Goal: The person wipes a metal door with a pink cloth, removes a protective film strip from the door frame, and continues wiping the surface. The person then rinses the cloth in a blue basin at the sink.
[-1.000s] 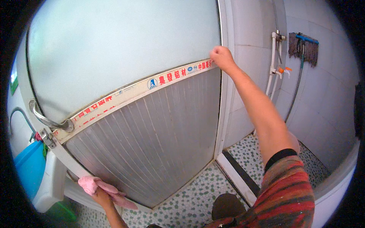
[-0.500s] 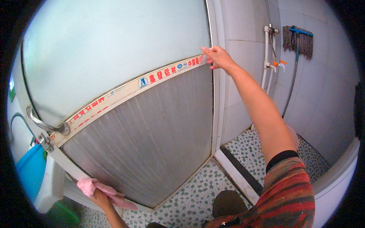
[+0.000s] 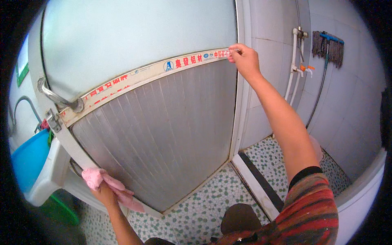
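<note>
Presently, the right hand [image 3: 246, 61] curls at the right end of a white red-printed strip [image 3: 155, 70], its hold unclear; the left hand [image 3: 105, 195] clasps pink cloth [image 3: 111, 181].

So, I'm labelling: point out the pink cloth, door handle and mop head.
Pink cloth [image 3: 114, 185], head view: middle folds.
Door handle [image 3: 57, 98], head view: middle of the bar.
Mop head [image 3: 335, 50], head view: grey strands.

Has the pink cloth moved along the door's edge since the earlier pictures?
No, not noticeably: the pink cloth in the left hand stays at about the same place on the door's edge, below the latch.
</note>
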A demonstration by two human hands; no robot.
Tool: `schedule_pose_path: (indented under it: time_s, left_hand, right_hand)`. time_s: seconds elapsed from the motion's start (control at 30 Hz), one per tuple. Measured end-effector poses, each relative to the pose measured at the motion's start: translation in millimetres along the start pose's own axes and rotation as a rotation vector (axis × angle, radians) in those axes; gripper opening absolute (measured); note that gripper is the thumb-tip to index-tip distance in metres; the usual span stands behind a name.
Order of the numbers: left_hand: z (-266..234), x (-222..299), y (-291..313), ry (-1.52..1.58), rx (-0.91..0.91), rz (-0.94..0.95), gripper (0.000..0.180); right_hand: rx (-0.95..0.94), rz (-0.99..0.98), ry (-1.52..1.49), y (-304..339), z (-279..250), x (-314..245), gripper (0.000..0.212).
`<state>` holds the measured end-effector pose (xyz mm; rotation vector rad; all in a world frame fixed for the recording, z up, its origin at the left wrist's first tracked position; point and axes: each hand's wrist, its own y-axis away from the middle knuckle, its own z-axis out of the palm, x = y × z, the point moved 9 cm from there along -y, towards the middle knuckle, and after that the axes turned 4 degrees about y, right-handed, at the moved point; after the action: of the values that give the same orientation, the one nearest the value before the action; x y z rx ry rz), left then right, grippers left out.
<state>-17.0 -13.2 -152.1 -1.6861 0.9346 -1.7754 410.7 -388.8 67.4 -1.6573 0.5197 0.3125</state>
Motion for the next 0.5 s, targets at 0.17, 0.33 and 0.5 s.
schedule_pose_path:
  time_s: [0.17,0.33,0.5]
  left_hand:
    - [-1.5,-11.6,-0.2,0.096,-0.035,0.07,0.014]
    - [-5.5,1.5,2.0,0.119,0.014,0.148,0.01]
    - [-5.5,4.9,4.6,0.237,0.016,0.092,0.01]
  right_hand:
    - [0.009,-0.033,-0.133,32.6,-11.4,-39.2,0.012]
    - [0.03,-0.048,-0.224,73.4,-9.7,-78.1,0.013]
    - [-0.01,-0.067,-0.301,114.5,-0.7,-129.4,0.013]
